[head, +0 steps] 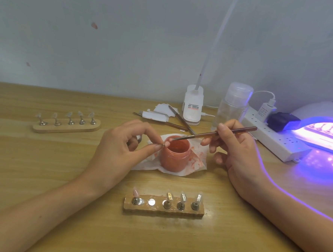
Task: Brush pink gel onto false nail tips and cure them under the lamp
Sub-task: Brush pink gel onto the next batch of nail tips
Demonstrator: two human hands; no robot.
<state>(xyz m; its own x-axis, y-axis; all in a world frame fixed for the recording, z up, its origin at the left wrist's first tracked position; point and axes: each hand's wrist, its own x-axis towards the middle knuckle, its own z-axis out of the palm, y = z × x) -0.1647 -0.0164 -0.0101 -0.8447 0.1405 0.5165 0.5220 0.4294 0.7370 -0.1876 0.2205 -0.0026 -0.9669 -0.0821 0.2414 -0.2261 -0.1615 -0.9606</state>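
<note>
Over the round pink gel jar [175, 155], left hand [119, 148] pinched a pale nail tip [167, 144]; right hand [236, 149] gripped a slim brown brush [216, 134].

Jar [175, 155] on tissue [197, 161]; lamp [322, 121] to R

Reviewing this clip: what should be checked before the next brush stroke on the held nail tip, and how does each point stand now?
1. Tip secured: left hand pinches the nail tip beside the jar rim: ok.
2. Brush controlled: right hand holds the brush, bristles at the rim: ok.
3. Jar open, standing on the tissue: ok.
4. Gel load on the bristles: cannot tell.
5. Free spot on the near holder: second magnet bare: ok.
6. Lamp lit: ok; room beside the rack inside it: cannot tell.
</note>
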